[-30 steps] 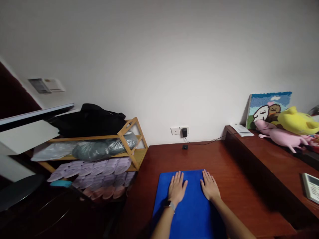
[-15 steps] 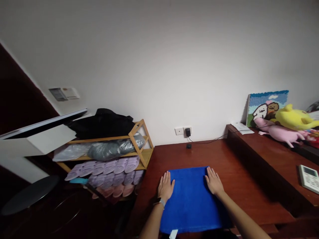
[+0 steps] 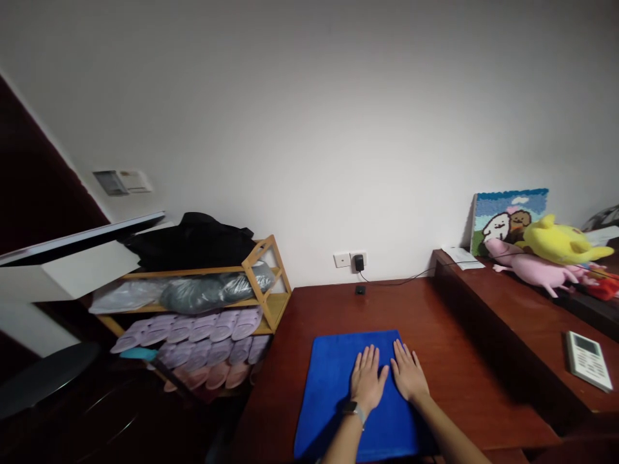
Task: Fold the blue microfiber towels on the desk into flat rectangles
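Note:
A blue cloth point(image 3: 333, 374), perhaps a towel, lies spread flat on the reddish-brown table point(image 3: 271, 393). My left hand point(image 3: 368, 381) rests palm down on the right half of the cloth, fingers stretched out, with a watch on its wrist. Close beside it, my right hand point(image 3: 409, 372) lies flat over the cloth's right edge near the far right corner. Neither hand grips anything. The near edge of the cloth is partly cut off by the frame.
Left of the table stands a wooden rack point(image 3: 271, 277) with slippers point(image 3: 220, 325) and a black bag point(image 3: 198, 241). A raised ledge point(image 3: 503, 303) on the right bears plush toys point(image 3: 556, 238) and a calculator-like device point(image 3: 587, 361). A black plug point(image 3: 358, 262) sits in the wall socket.
My left hand has moved right, from the cloth's left edge to its right half, beside my right hand. My right hand stays at the right edge. The view has shifted slightly.

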Demonstrator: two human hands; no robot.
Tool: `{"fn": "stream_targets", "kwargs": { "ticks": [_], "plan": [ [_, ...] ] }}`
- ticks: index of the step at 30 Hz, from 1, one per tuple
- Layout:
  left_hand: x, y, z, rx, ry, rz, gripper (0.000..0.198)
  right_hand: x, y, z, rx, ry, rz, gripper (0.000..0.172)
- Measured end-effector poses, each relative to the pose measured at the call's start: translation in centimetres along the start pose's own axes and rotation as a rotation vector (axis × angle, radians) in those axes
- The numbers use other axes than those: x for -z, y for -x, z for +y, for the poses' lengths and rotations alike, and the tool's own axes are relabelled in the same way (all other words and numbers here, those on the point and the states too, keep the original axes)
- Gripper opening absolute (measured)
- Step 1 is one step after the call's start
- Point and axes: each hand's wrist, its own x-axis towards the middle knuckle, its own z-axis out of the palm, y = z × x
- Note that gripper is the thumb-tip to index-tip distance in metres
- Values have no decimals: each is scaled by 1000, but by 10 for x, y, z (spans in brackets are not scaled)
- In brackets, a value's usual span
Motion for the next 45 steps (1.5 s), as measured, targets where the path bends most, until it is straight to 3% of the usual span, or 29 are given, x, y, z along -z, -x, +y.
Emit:
{"fn": "stream_targets", "kwargs": {
  "ticks": [6, 8, 10, 19, 23, 26, 32, 34, 37, 45],
  "plan": [
    [40, 62, -107, 273, -147, 11, 70, -3, -2, 0, -23, 13, 0, 69],
    [46, 79, -132, 303, -161, 18, 69, -2, -3, 0, -28, 9, -21, 69],
    [48, 89, -144, 304, -155, 37, 69, -1, -1, -1, -41, -1, -38, 69],
    [50, 90, -140, 310, -120, 64, 72, -7, 51, 6, -7, 34, 14, 70],
    [57, 84, -137, 291, -162, 68, 72, -11, 58, 7, -16, 39, 16, 71],
    [51, 70, -100, 212, -148, 118, 68, -14, 57, 8, -10, 24, 37, 71],
    [2, 32, 27, -148, 44, 54, 63, -12, 55, 10, 11, 48, 15, 68],
    [-6, 29, 45, -163, 73, 24, 63, -9, 56, 9, 18, 62, 4, 67],
    [-1, 40, 29, -100, 49, 11, 64, -7, 56, 8, 5, 65, 23, 68],
    [42, 130, -97, 275, -117, 15, 68, -9, 56, 7, -9, 70, 32, 68]
  ]
}}
